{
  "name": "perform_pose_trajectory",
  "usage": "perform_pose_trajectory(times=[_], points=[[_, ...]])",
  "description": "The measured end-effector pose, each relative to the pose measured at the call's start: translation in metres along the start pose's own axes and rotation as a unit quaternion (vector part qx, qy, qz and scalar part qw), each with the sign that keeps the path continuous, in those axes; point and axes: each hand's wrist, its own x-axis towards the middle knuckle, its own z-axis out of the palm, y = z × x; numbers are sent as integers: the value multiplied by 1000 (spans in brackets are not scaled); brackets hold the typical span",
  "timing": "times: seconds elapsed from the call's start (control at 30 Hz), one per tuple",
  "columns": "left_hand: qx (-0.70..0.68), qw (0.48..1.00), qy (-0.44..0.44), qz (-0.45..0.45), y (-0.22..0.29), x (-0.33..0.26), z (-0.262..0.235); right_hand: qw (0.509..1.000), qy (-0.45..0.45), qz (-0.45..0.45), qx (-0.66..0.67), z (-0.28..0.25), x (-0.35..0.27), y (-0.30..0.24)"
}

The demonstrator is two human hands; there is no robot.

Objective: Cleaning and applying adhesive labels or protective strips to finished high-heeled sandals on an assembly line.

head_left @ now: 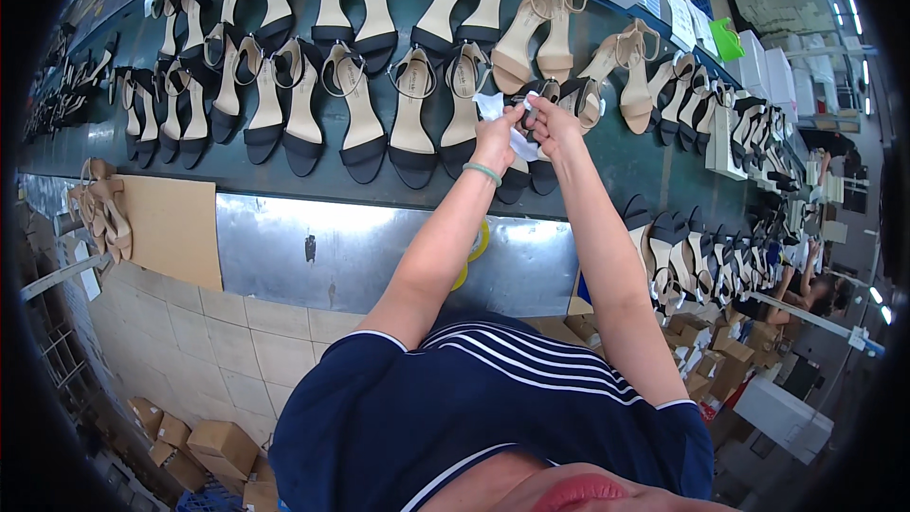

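Note:
Both my hands meet over the dark green table point(313, 14), above rows of black open-toe sandals point(411, 147) with beige insoles and ankle straps. My left hand point(497, 140), a pale green bangle on its wrist, is closed on a crumpled white tissue or cloth point(490, 106). Close beside it, my right hand point(555, 125) is in a pinch at a black strap, with a bit of white at the fingertips. Most of the sandal under my hands is hidden by them. Just beyond stand beige sandals point(517, 49).
A metal panel point(370, 237) and a cardboard sheet point(171, 228) line the table's near side. More beige sandals point(112, 218) hang at the left. Black sandals point(697, 251) stand in a row at the right. Cartons point(223, 448) lie on the tiled floor. Another person point(813, 292) is at far right.

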Motion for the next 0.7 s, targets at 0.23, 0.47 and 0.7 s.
perform_pose_trajectory(times=[0.23,0.47,0.7], points=[[-27,985,-89,-148,20,4,-9,999,-19,13,-33,-11,3,-1],[37,993,-54,-94,19,45,-6,999,-14,1,-52,-9,-7,-8],[176,969,-3,175,13,-7,28,995,47,-64,-60,-8,-10,0]])
